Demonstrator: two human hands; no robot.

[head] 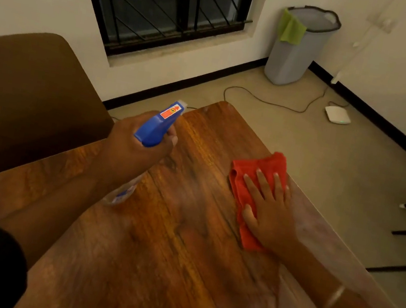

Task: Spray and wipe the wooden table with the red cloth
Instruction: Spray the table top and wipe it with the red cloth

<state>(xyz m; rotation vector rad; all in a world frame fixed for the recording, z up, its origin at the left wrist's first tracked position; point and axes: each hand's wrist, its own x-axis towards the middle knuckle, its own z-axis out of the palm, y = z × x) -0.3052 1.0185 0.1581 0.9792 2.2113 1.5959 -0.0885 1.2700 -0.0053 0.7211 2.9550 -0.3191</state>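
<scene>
Head view: left hand point(138, 148) grasps the spray bottle point(159, 126), aimed at 12 o'clock to wet the wooden table point(181, 244); right hand point(269, 213), fingers straight, presses the red cloth point(252, 173) flat for wiping.

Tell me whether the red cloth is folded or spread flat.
Folded. The red cloth lies bunched in layers on the wooden table, with doubled edges at its left side, under the flat right hand.

Left hand point(135, 148) raised, fingers curled in a grip, right hand point(269, 213) flat, fingers spread
</scene>
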